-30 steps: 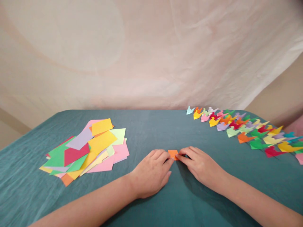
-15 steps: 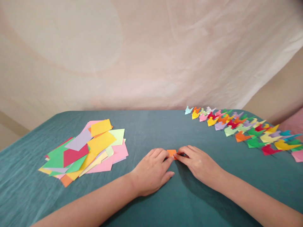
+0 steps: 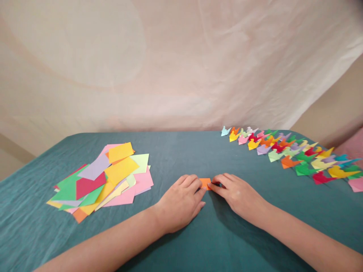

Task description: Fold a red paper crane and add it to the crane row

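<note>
A small folded piece of orange paper (image 3: 205, 182) lies on the table between my two hands. My left hand (image 3: 181, 204) rests palm down with its fingers curled and pressed together over the paper's left end. From the other side, my right hand (image 3: 236, 194) pinches the right end between thumb and forefinger. Only the middle of the paper shows; my fingers cover both its ends.
A loose pile of coloured paper sheets (image 3: 120, 170) spreads over the left of the dark green tablecloth (image 3: 181, 155). Slanting rows of small folded paper birds (image 3: 290, 162) stand on the right. Behind the table hangs a pale cloth (image 3: 181, 68).
My left thumb has drawn in slightly toward the rest of the hand. Both hands stay at the orange paper, which has hardly moved.
</note>
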Demonstrator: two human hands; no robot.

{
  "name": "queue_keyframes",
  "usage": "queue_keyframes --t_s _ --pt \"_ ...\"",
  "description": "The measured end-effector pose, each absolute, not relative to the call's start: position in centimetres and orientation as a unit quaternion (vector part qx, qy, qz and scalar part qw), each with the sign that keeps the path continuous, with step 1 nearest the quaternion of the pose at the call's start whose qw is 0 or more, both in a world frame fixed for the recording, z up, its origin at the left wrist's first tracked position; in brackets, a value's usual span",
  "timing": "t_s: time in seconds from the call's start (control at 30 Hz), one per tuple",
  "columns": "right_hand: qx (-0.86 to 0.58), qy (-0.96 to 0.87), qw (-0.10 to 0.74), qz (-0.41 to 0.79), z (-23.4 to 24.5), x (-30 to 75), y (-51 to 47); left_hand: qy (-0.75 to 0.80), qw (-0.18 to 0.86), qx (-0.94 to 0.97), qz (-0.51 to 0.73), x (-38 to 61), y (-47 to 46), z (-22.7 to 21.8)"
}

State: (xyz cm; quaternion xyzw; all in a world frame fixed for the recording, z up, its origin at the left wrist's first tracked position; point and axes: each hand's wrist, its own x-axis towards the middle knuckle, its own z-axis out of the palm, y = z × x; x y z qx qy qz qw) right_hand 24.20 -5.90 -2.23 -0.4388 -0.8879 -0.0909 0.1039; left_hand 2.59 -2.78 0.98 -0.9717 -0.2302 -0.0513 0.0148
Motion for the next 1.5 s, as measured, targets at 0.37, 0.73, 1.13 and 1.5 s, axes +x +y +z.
queue_keyframes --t_s 0.37,0.73,1.13,1.5 --pt "-0.44 -0.888 0.098 -0.091 -2.3 24.2 -5.8 -0.203 -0.016 -0.975 -0.084 1.7 -2.4 1.2" --pt "-0.44 -0.888 0.1 -0.093 -2.1 24.1 -5.8 -0.224 -0.063 -0.967 -0.103 1.7 -2.0 0.4" --pt "-0.432 -0.892 0.102 -0.08 -2.0 24.2 -6.3 -0.241 -0.006 -0.967 -0.081 2.1 -2.4 0.7" --pt "-0.441 -0.889 0.056 -0.109 -1.1 24.1 -6.2 -0.247 -0.002 -0.965 -0.085 2.3 -2.7 1.0"
